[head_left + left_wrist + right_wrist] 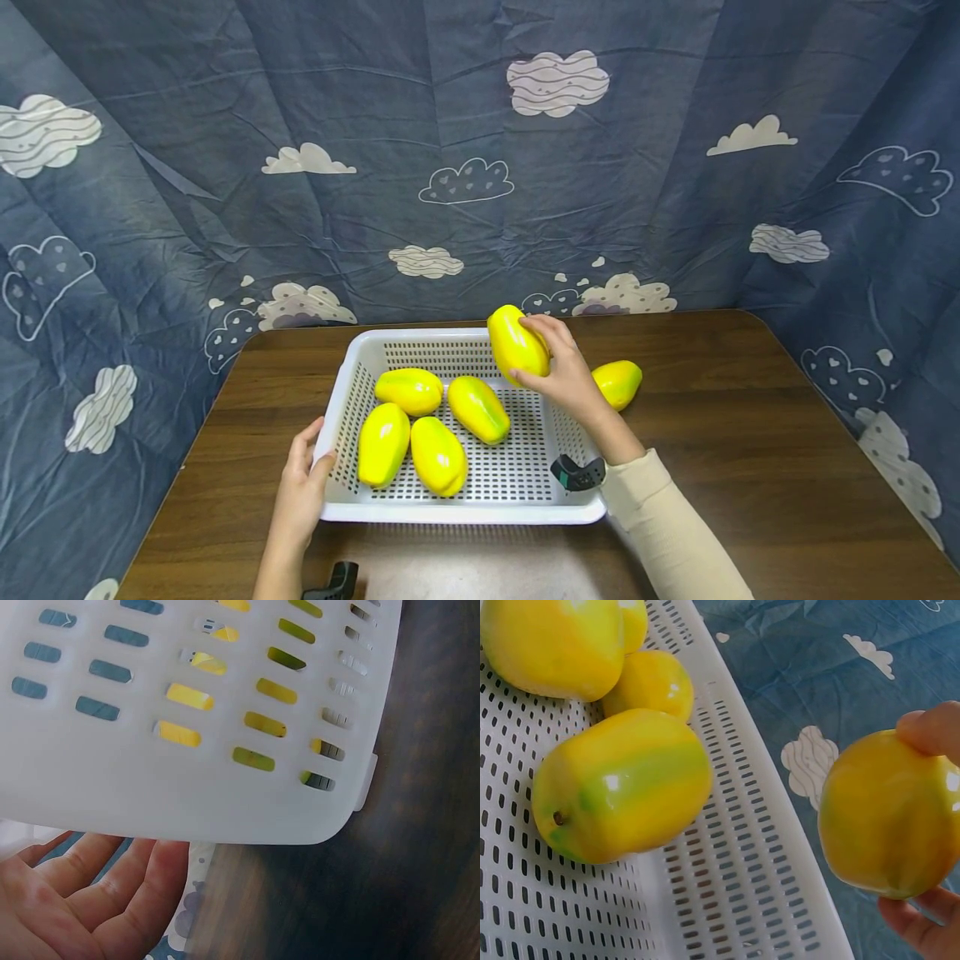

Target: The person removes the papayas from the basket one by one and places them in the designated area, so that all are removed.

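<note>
A white plastic basket [465, 510] with slotted walls stands on the table, several yellow papayas [438, 456] with green streaks lying inside. My left hand [302, 483] holds the basket's left rim, thumb over the edge and fingers along the outside; in the left wrist view the fingers [154, 889] reach past the rim. Above the back right of the basket, my right hand [562, 367] grips another papaya [517, 343] between thumb and fingers. The right wrist view shows this held papaya [892, 817] beyond the basket wall, apart from the papaya [630, 784] lying inside.
One more papaya [618, 383] lies on the brown wooden table [720, 433], right of the basket and partly hidden behind my right forearm. A blue cloth [465, 233] with white clouds hangs behind the table and at its sides.
</note>
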`<action>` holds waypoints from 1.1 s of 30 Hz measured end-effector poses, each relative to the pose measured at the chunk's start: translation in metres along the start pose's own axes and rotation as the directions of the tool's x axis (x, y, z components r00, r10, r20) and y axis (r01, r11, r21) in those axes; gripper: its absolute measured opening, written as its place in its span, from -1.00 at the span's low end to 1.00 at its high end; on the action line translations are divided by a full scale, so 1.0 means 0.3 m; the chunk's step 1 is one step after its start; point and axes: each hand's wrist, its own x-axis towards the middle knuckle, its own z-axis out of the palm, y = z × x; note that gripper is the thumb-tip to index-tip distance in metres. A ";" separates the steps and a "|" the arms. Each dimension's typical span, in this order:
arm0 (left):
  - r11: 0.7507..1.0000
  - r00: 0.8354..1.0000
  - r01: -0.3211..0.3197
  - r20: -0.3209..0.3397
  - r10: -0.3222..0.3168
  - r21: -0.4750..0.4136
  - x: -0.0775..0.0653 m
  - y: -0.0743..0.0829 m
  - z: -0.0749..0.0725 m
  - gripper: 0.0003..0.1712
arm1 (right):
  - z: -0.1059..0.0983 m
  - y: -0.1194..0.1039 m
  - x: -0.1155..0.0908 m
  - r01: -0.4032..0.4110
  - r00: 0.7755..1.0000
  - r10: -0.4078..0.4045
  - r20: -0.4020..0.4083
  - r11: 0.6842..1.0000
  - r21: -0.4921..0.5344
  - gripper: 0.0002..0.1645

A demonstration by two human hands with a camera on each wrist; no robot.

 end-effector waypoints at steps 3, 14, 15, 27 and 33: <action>1.000 1.000 -0.001 0.000 0.001 0.003 -0.001 0.001 0.001 -0.45 | -0.006 -0.006 -0.002 0.000 1.000 0.000 -0.027 1.000 0.016 -0.18; 1.000 1.000 -0.001 -0.002 0.001 -0.020 -0.001 0.002 0.004 -0.45 | -0.044 -0.033 -0.015 0.072 0.984 -0.072 -0.164 0.997 -0.004 -0.19; 1.000 1.000 0.003 -0.001 -0.003 -0.021 -0.001 0.002 0.004 -0.45 | -0.049 -0.034 -0.016 0.075 0.982 -0.075 -0.175 0.997 -0.008 -0.19; 1.000 1.000 0.014 -0.002 -0.014 -0.005 -0.002 0.004 0.001 -0.45 | -0.132 -0.172 -0.043 0.069 0.959 -0.060 -0.279 0.997 0.024 -0.24; 1.000 1.000 0.026 -0.006 -0.026 -0.005 -0.003 0.005 0.001 -0.44 | -0.158 -0.077 -0.042 0.068 0.937 -0.067 -0.342 0.998 -0.008 -0.21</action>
